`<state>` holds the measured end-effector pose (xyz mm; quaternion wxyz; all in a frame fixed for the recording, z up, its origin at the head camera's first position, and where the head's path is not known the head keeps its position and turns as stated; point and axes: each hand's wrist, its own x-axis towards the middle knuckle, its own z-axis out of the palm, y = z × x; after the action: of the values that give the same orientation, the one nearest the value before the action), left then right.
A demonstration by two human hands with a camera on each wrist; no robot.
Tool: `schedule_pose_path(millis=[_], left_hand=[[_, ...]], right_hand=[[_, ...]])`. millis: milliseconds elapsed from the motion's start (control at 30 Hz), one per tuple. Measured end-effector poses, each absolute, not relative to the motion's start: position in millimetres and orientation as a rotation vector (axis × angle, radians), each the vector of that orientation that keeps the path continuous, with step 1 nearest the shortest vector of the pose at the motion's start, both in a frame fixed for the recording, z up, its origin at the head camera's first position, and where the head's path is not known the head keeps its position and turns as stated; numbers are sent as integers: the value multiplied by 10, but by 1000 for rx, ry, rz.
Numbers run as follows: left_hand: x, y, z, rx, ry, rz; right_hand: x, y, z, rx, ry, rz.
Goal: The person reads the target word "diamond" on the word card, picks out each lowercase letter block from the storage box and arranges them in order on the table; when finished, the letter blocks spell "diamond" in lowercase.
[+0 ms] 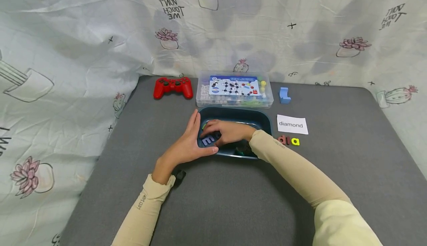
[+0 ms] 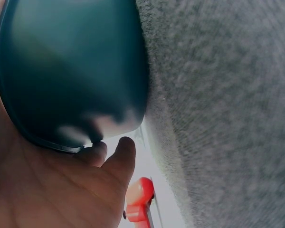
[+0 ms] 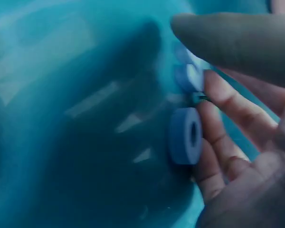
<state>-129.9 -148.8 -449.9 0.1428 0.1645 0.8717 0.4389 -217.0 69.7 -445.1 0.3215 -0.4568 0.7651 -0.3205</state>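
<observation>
The right hand (image 1: 230, 132) is resting inside the dark teal tray (image 1: 233, 114); the left hand (image 1: 184, 146) is touching its left end.
The left hand's fingers are extending straight along the end wall, unclenched, with the thumb lying by the near rim. The right hand's fingers are curling beside the purple letter "m" (image 1: 208, 140) and a blue ring-shaped piece (image 3: 181, 136), both lying in the tray; whether they are grasping either cannot be told. Right of the tray, 3 letters, "d" (image 1: 281, 139), "i" (image 1: 288, 140) and "a" (image 1: 295, 142), are lying near the "diamond" card (image 1: 292, 129).
</observation>
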Motion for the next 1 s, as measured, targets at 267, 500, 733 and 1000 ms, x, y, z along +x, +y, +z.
schedule_pose_path(millis=[267,500,733,1000], left_hand=[[-1285,-1490,-4540,501,2526,1276],[-1295,-1501,-4563,511,2528,1277],[-1304,-1488,-4570,491,2528,1270],[-1296,-1491,-4566,482,2537,1255]], right_hand=[[-2139,610,-4458,-1205,2093,-817],[-2129,583,-4469,-1269,2142,-812],[-2153,605,-4475,-1273,2156,-866],[-2190,633,-4464,-1159,2194,-977]])
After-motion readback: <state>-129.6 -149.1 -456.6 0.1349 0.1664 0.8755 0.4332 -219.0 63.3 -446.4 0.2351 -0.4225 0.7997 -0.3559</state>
